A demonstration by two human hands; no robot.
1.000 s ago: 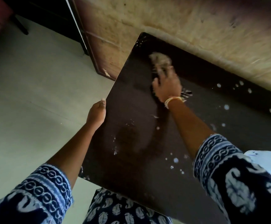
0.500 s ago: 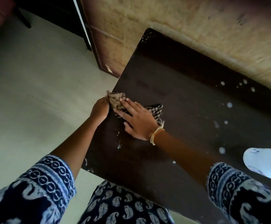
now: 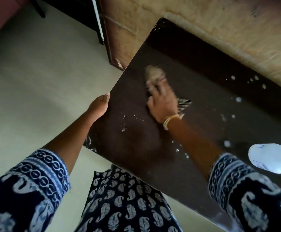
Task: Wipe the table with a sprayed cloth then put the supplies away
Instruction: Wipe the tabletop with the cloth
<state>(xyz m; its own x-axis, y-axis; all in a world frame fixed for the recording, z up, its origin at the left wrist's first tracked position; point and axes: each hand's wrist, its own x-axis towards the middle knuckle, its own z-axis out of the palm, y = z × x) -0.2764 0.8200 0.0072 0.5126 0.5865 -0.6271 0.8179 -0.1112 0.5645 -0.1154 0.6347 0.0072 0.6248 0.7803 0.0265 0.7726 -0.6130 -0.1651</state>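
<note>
A dark brown table (image 3: 203,84) fills the right half of the head view, speckled with white droplets on its right side. My right hand (image 3: 163,102) presses a beige and checked cloth (image 3: 154,74) flat onto the tabletop, toward the far left part; the hand and cloth are blurred by motion. My left hand (image 3: 99,106) grips the table's left edge, thumb on top. A white spray bottle (image 3: 270,158) lies or stands at the right edge of the view; only its pale body shows.
A rough tan wall (image 3: 203,22) runs along the table's far side. Dark wooden furniture (image 3: 113,47) stands by the table's far left corner. Pale floor (image 3: 35,81) lies to the left. My patterned blue clothing (image 3: 128,206) is below the table's near edge.
My right hand has slid the cloth from the left edge, beside my left hand, away toward the far part of the table. My left hand has kept its grip on the edge.
</note>
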